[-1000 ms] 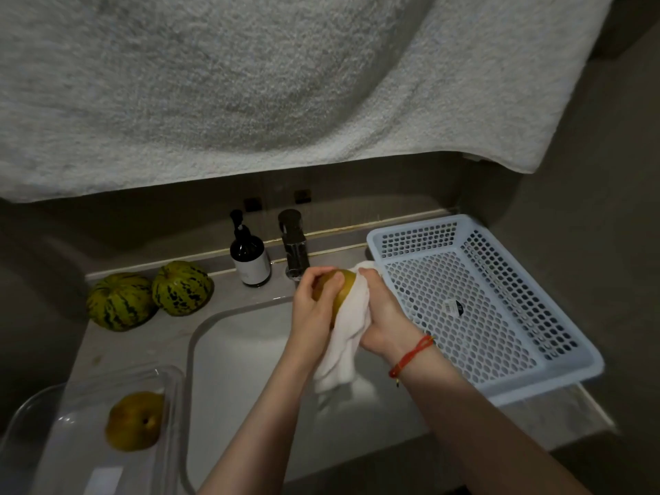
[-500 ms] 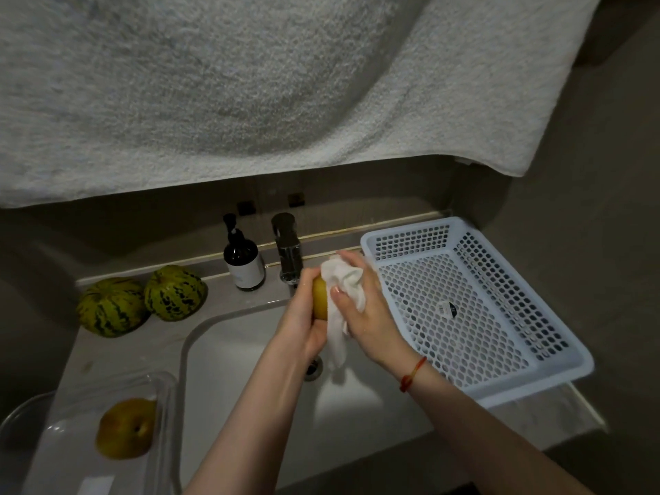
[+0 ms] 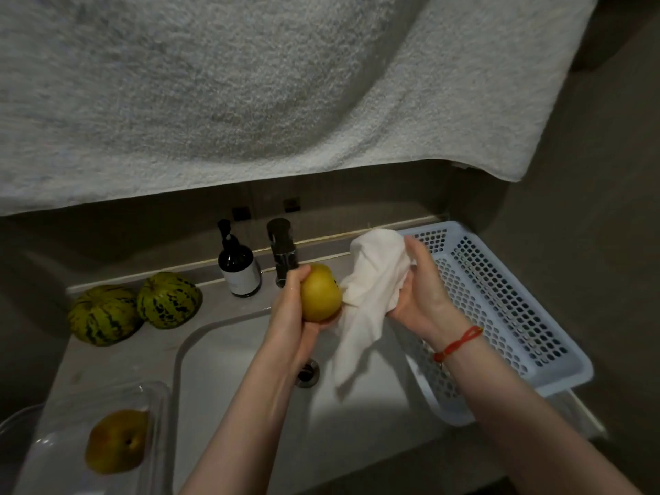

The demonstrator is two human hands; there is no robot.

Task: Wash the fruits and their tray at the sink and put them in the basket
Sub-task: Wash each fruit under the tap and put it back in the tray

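Note:
My left hand (image 3: 291, 309) grips a yellow pear (image 3: 320, 297) above the white sink (image 3: 228, 380). My right hand (image 3: 419, 284) holds a white cloth (image 3: 371, 291) just right of the pear, with the cloth's tail hanging down over the basin. The cloth's edge touches the pear's right side. A second yellow-brown pear (image 3: 116, 441) lies in the clear plastic tray (image 3: 157, 394) at the lower left. The pale blue perforated basket (image 3: 528, 316) stands on the counter to the right with no fruit in it.
Two green striped melons (image 3: 134, 307) sit on the counter at the left. A dark soap pump bottle (image 3: 239, 267) and a dark tap (image 3: 284, 250) stand behind the sink. A large grey towel (image 3: 285, 83) hangs across the top of the view.
My right hand has pulled the cloth off the pear and moved right, toward the basket. The pear is now bare in my left hand.

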